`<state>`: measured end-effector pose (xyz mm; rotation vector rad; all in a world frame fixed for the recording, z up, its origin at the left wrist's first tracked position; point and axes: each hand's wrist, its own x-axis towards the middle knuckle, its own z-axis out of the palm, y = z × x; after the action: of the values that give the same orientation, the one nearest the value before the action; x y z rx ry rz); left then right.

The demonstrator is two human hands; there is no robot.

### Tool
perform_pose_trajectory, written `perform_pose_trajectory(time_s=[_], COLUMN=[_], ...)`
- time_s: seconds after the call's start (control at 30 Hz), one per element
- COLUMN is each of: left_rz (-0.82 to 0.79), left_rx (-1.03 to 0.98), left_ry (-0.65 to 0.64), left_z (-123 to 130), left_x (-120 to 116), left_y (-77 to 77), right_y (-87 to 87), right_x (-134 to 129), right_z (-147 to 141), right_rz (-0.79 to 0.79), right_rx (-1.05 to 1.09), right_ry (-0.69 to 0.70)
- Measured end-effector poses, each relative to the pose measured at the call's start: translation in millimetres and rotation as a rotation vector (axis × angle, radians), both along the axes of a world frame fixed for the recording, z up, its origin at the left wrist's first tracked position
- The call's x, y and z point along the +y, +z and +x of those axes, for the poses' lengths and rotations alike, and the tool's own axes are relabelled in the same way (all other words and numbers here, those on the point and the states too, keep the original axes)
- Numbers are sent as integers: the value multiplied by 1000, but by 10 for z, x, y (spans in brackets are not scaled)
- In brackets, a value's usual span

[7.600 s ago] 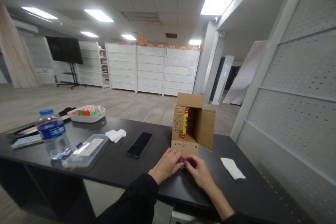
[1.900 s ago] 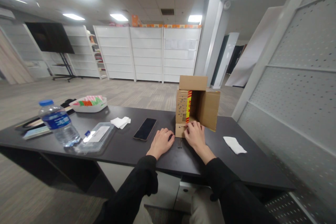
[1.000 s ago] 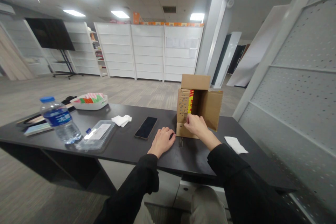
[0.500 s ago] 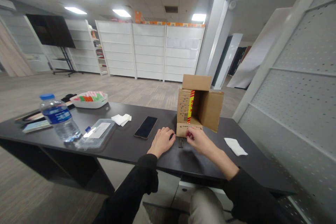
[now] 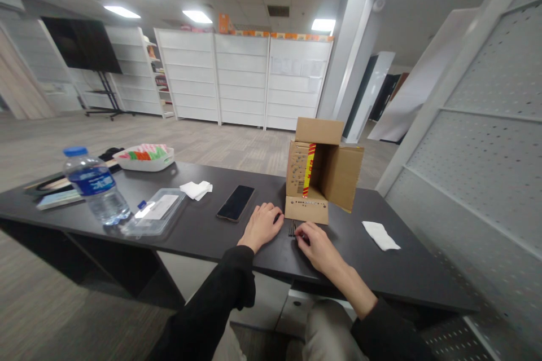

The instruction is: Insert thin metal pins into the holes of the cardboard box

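Observation:
On the dark table (image 5: 342, 262) my left hand (image 5: 263, 225) rests palm down, its fingers bent and nothing visible in them, between the phone and the box. Beside several small dark screws (image 5: 292, 229), my right hand (image 5: 312, 241) has its fingers pinched at the table top; whatever is between the fingertips is too small to make out. Just behind the screws stands an open cardboard box (image 5: 295, 172) with its side flap swung out to the right. Its low front flap (image 5: 305, 211) has a row of small holes and leans down towards the screws.
Left of my hands lie a black phone (image 5: 236, 203), a crumpled tissue (image 5: 196, 189) and a clear plastic case (image 5: 163, 211). Further left are a water bottle (image 5: 97, 189) and a white basket (image 5: 146, 164) of colourful packets. Another tissue (image 5: 381, 235) lies at the right.
My right hand has moved down from the box's front flap to the table beside the screws, uncovering the flap. My left hand has stayed in place.

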<state>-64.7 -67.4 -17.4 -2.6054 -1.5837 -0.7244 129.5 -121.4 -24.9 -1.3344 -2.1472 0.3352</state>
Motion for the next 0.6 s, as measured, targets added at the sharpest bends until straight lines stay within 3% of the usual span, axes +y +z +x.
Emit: perform_pose_trajectory(time_s=[0.27,0.43,0.6], left_rz=[5,-2,-16], left_rx=[-6,3,16], left_ry=[3,7,16], left_z=[4,9,12], left_x=[-1,-7,-13], left_y=[-2,23,33], right_y=[104,228,390], right_x=[26,258,533], right_z=[17,132,270], right_rz=[-8,-18,-132], right_rx=[-16,-82,-189], right_ry=[-16,-119,-263])
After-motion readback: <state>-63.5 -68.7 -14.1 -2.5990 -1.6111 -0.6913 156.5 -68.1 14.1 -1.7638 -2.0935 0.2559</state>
